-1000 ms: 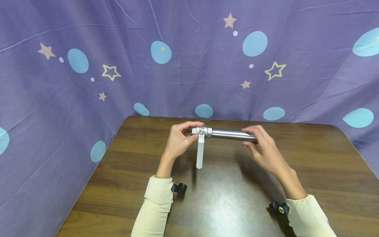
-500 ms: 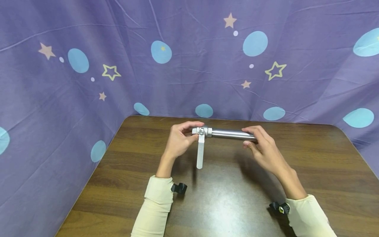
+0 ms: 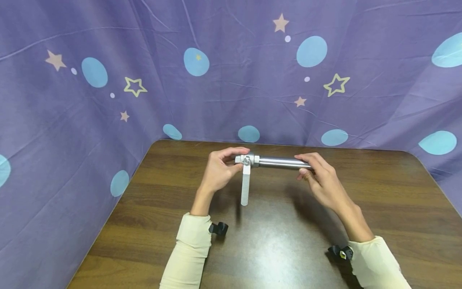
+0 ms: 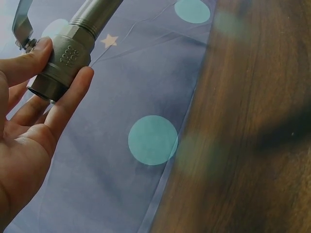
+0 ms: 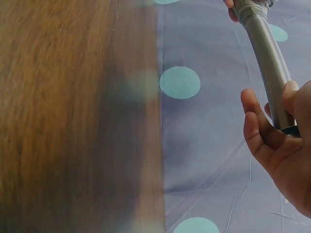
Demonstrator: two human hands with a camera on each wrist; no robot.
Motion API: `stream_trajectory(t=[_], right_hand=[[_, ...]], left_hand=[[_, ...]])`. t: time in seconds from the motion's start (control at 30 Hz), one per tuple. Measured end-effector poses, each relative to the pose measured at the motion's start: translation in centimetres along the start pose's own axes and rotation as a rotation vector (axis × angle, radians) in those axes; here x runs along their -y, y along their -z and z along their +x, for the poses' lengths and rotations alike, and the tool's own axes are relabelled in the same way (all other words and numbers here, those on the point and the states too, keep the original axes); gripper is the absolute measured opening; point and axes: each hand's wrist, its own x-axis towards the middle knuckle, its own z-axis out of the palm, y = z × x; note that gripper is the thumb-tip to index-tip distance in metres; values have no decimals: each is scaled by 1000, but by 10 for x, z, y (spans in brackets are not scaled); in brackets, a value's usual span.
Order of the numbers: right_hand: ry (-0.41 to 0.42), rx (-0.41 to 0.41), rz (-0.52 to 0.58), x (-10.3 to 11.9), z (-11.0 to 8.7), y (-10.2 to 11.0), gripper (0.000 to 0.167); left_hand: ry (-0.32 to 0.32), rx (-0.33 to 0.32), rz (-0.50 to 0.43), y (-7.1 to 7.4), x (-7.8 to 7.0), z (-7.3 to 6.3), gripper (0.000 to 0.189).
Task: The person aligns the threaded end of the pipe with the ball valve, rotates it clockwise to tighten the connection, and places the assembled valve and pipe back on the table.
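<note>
A silver ball valve [image 3: 250,160] is joined to one end of a shiny metal pipe [image 3: 279,162], both held level above the table. Its long white-looking lever handle [image 3: 245,188] points toward me. My left hand [image 3: 218,170] pinches the valve's free end between thumb and fingers; the left wrist view shows raised lettering on the valve body [image 4: 68,56]. Around the pipe's far right end, my right hand [image 3: 326,182] curls its fingers and thumb. In the right wrist view the pipe's end [image 5: 282,114] sits near the palm, partly hidden by the thumb.
Below the hands lies a brown wood-grain table [image 3: 274,249] with a bright glare patch. A purple curtain [image 3: 231,80] with stars and blue spots hangs behind and to the sides. Black wrist mounts [image 3: 218,229] sit at both cuffs.
The right hand's thumb and lower fingers have shifted slightly on the pipe. The valve and pipe have moved very slightly right. Both hands keep their hold.
</note>
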Motion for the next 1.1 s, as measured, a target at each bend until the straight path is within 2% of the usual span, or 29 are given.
stream_trajectory(t=[0.3,0.63,0.73,0.93,1.1], right_hand=[[-48,-8,-5,1,-1,0,40],[6,0,-92,0,0,-1,43],[16,8,-81,0,0,-2,46],[-18,13,-61,1,-1,-3,57],[20,-29,-51,2,1,-3,54]], left_hand=[[6,1,-3,-1,1,0,39],[-3,-8,4,-1,3,1,40],[-10,-14,12,0,4,1,39],[-15,-23,40,1,4,2,39],[-5,-31,47,2,3,2,40]])
